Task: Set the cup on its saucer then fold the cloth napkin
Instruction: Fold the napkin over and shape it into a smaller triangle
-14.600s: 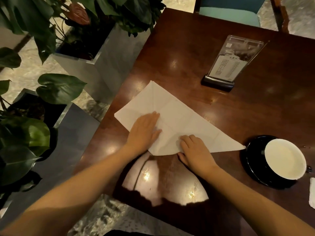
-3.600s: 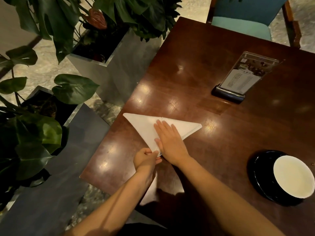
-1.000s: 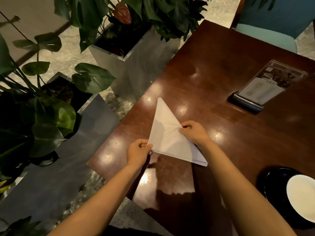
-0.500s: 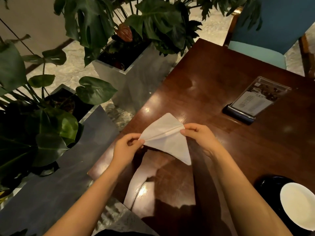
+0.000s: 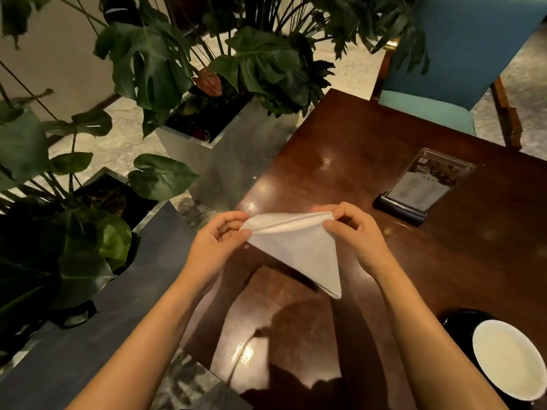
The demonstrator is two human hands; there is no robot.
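The left hand (image 5: 217, 241) is pinching the 9 o'clock corner of the white napkin (image 5: 299, 247), while the right hand (image 5: 359, 233) is pinching its 3 o'clock corner, its tip hanging toward 5 o'clock above the table (image 5: 370, 149). The menu stand (image 5: 420, 187), its print too small to read, is sitting at 2 o'clock. The cup (image 5: 509, 361) is resting on its saucer (image 5: 457, 319) at 4 o'clock. 1 second ago the napkin was lying flatter, pointing to 12.

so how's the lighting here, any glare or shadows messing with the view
Head view: dim and warm; bright glare spots on the glossy table, the arms' dark shadows near its front edge; the napkin stays clearly readable; wide-angle bending at the edges; the cup is cut off by the frame.
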